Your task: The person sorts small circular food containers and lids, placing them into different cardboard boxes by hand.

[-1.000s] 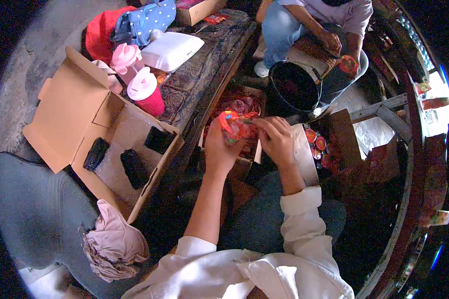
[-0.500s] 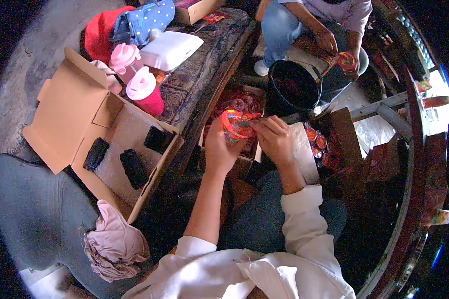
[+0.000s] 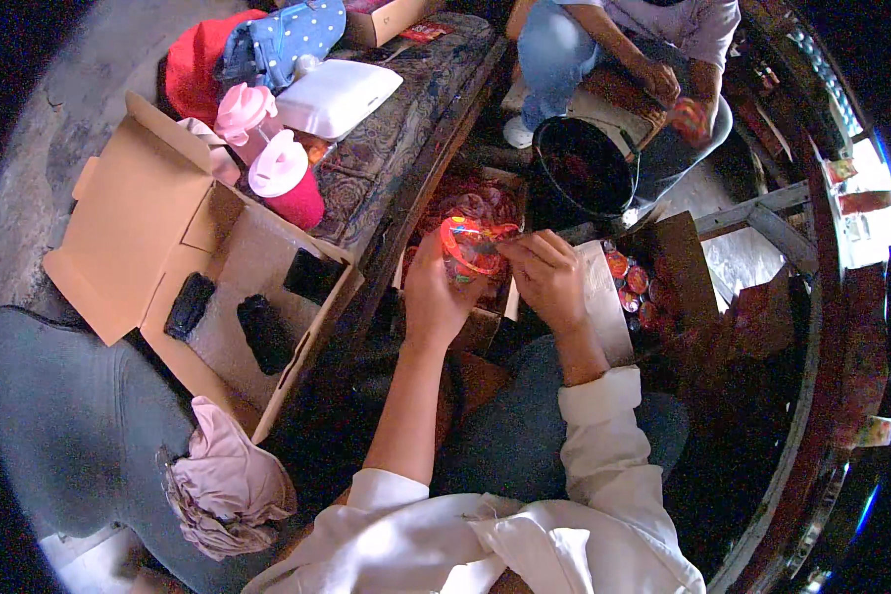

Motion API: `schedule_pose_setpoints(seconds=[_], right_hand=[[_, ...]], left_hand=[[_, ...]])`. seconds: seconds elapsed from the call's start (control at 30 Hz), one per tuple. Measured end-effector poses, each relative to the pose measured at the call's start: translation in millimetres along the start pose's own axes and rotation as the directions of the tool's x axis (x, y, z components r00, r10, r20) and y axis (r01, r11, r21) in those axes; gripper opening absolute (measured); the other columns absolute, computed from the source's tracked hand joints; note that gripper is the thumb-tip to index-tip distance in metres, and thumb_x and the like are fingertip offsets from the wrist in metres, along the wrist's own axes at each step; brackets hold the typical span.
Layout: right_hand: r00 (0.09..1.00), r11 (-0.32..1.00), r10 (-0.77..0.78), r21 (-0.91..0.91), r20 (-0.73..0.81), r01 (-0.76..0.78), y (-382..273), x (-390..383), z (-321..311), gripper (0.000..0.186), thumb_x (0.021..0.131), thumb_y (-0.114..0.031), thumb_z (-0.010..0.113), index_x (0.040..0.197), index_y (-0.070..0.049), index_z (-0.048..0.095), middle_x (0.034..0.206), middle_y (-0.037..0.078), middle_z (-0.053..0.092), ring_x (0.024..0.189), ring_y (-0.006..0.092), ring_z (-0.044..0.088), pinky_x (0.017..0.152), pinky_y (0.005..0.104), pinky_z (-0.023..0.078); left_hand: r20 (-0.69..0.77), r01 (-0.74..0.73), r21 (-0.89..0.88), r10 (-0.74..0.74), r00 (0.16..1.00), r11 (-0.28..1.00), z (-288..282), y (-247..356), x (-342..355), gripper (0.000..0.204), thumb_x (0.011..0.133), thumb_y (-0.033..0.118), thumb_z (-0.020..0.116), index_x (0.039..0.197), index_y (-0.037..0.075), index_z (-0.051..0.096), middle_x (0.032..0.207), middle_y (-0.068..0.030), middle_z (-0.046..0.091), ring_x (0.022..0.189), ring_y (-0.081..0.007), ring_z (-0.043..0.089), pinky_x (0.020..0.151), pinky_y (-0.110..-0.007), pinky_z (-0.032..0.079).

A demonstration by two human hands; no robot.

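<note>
My left hand (image 3: 440,295) is wrapped round a shiny red-orange ring-shaped piece (image 3: 457,259) with coloured print and a dark or see-through middle; its exact kind is unclear. At the right edge of this piece, the fingers of my right hand (image 3: 546,275) are pinched together. Whatever sits between those fingertips is too small to make out. Directly beneath and beyond my hands stands a cardboard box (image 3: 513,297) filled with reddish pieces (image 3: 477,203). To the right of my right hand, an open carton (image 3: 604,297) holds several round red-topped containers (image 3: 632,282).
A black bucket (image 3: 584,168) stands ahead, near a seated co-worker (image 3: 653,74) handling a similar red piece. At left, an open cardboard box (image 3: 223,327) holds black bundles. A patterned bench (image 3: 386,129) bears a white foam box (image 3: 339,97) and pink-lidded cups (image 3: 280,168). Cloth (image 3: 230,485) lies lower left.
My hands stay almost in place, with the right fingers shifting slightly at the edge of the red piece. The co-worker's hands and red piece have moved and look blurred.
</note>
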State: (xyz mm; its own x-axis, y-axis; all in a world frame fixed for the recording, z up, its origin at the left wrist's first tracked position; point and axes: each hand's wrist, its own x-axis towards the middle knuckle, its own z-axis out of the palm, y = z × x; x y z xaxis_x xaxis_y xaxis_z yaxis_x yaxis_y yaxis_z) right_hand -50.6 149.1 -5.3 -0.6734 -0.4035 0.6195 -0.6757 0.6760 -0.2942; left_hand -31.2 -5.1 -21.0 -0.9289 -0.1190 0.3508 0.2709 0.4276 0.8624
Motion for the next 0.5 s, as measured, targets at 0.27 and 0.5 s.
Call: schedule_pose_setpoints(seconds=[0.27, 0.5], right_hand=[[0.998, 0.999, -0.048, -0.026, -0.027, 0.047, 3.8, 1.7, 6.0, 0.019, 0.058, -0.011, 0.062, 0.077, -0.008, 0.062, 0.076, 0.003, 0.059, 0.068, 0.0203, 0.057, 0.058, 0.032, 0.048], [0.997, 0.998, -0.065, 0.025, -0.044, 0.066, 11.5, -3.5, 7.5, 0.023, 0.057, -0.01, 0.064, 0.08, -0.008, 0.063, 0.078, 0.003, 0.06, 0.066, 0.0198, 0.057, 0.058, 0.0312, 0.049]], left_hand=[[0.074, 0.034, -0.138, -0.024, 0.997, 0.99, 0.9, 1.3, -2.9, 0.045, 0.062, 0.018, 0.074, 0.098, 0.003, 0.053, 0.092, -0.0117, 0.061, 0.086, -0.0242, 0.059, 0.076, -0.033, 0.046], [0.223, 0.163, -0.246, -0.108, 0.969, 0.955, -5.8, 4.9, -1.2, 0.042, 0.061, 0.009, 0.071, 0.099, 0.004, 0.055, 0.092, -0.0091, 0.062, 0.086, -0.0199, 0.06, 0.077, -0.031, 0.046]])
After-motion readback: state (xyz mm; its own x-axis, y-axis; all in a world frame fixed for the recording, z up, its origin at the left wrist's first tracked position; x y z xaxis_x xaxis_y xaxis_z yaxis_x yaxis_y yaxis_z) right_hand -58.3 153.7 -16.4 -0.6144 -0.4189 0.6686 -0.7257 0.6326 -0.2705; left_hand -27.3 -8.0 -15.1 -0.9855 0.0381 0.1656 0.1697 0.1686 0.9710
